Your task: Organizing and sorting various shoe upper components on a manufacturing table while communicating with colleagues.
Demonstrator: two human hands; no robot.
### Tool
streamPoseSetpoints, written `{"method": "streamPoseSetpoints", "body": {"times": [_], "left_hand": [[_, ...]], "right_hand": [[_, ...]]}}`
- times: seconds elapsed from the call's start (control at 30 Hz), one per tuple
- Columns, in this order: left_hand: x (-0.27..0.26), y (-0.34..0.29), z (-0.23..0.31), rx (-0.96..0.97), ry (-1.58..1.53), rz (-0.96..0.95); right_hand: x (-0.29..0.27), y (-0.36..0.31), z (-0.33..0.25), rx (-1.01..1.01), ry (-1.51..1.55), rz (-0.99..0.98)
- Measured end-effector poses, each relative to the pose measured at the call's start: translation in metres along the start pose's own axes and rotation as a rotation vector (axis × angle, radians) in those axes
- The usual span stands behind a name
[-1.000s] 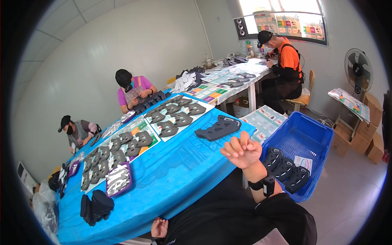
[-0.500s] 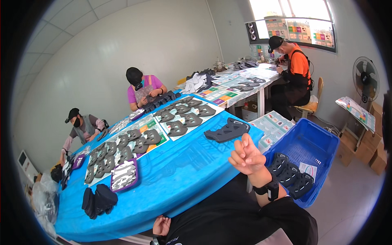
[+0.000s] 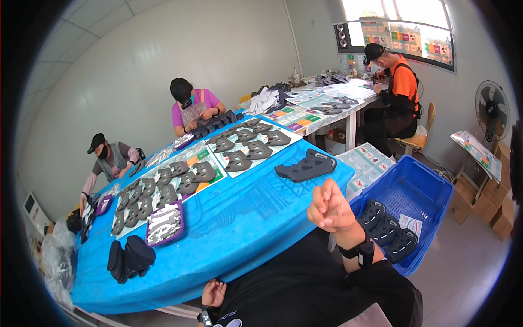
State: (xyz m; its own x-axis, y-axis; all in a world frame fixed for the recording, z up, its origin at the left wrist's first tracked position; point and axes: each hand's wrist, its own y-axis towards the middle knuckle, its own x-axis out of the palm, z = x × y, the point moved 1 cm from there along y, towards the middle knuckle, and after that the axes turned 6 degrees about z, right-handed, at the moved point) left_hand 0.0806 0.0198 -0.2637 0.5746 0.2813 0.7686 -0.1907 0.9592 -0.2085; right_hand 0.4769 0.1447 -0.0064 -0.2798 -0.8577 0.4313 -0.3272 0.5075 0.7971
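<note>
My right hand (image 3: pixel 331 208) is raised over the table's near right edge, fingers bent inward and nothing visible in them. On its wrist is a black band. Beyond it, a dark grey moulded pad with cut-outs (image 3: pixel 306 166) lies on the blue table cover, apart from the fingers. My left hand (image 3: pixel 214 293) rests low beside the table's front edge, palm up with loosely curled fingers; I see nothing held there. To its left on the cover stand stacked black curved pads (image 3: pixel 131 259). A purple tray (image 3: pixel 165 223) of white and grey strips is behind them.
Rows of grey pads (image 3: pixel 238 161) lie on printed sheets along the blue-covered table (image 3: pixel 234 240). A blue crate (image 3: pixel 430 191) with several black pads stands at my right. Three people work around the tables. A fan (image 3: pixel 492 110) and cardboard boxes (image 3: pixel 493 199) are far right.
The view has shifted slightly. My right hand's fingers have curled closer together, the raised finger bending down. My left hand stays by the table edge. The purple-clad person's hands have moved apart.
</note>
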Motion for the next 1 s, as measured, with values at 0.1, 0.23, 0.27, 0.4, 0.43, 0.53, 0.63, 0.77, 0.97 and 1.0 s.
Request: {"method": "streamPoseSetpoints", "body": {"times": [0.1,0.23,0.27,0.4,0.43,0.53,0.63,0.77,0.97,1.0], "left_hand": [[0.003,-0.002,0.001,-0.009,-0.004,0.005],[0.006,-0.005,0.001,0.002,0.002,0.018],[0.006,-0.005,0.001,-0.001,0.0,0.011],[0.003,-0.003,0.001,-0.007,-0.009,-0.011],[0.002,-0.003,0.001,-0.006,-0.011,-0.008],[0.003,-0.003,0.001,-0.008,-0.022,-0.02],[0.005,-0.004,0.001,-0.005,-0.014,-0.023],[0.006,-0.004,0.001,-0.006,-0.017,-0.024],[0.006,-0.004,0.001,-0.006,-0.017,-0.033],[0.005,-0.004,0.0,-0.005,-0.016,-0.037]], "right_hand": [[0.001,-0.002,0.001,0.009,-0.031,-0.02],[0.001,-0.005,0.003,0.008,-0.091,-0.04],[0.001,-0.005,0.003,0.01,-0.09,-0.039],[0.0,-0.007,0.006,0.045,-0.109,-0.031],[-0.001,-0.008,0.008,0.053,-0.105,-0.013],[-0.002,-0.009,0.011,0.087,-0.094,0.006],[0.0,-0.009,0.014,0.11,-0.084,0.1],[-0.003,-0.007,0.019,0.077,-0.02,0.148],[-0.006,-0.007,0.022,0.062,0.002,0.039],[-0.005,-0.007,0.022,0.064,-0.003,0.042]]}}
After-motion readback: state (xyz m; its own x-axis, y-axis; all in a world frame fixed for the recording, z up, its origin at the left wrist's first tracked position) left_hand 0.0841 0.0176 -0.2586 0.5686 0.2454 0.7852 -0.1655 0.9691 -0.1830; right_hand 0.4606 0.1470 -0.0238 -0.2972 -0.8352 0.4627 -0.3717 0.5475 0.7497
